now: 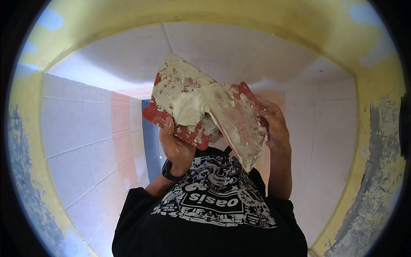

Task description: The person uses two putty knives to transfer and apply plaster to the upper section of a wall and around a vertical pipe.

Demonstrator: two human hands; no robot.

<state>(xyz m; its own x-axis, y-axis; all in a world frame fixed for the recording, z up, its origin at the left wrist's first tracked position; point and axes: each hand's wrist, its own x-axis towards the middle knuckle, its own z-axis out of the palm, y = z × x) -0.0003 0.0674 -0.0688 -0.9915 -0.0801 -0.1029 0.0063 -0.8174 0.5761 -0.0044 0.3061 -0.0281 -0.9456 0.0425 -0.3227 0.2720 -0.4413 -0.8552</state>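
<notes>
My left hand (177,150) grips a red plastic putty spreader (162,118) by its lower edge, thumb on the upper face. Pale putty is smeared over most of that face, with a thick lump of putty (187,109) near the middle. A second red spreader (244,122), also coated in putty, is in my right hand (275,125), whose fingers curl round its outer side. This spreader stands tilted, its upper left corner meeting the first one beside the lump. A dark band (171,172) circles my left wrist.
Pale tiled walls (68,124) rise on both sides, with a pink tile strip (122,128) on the left. Yellow painted surfaces (239,15) frame the space, patched grey (364,205) at the sides. A blue upright panel (150,137) stands behind my left hand.
</notes>
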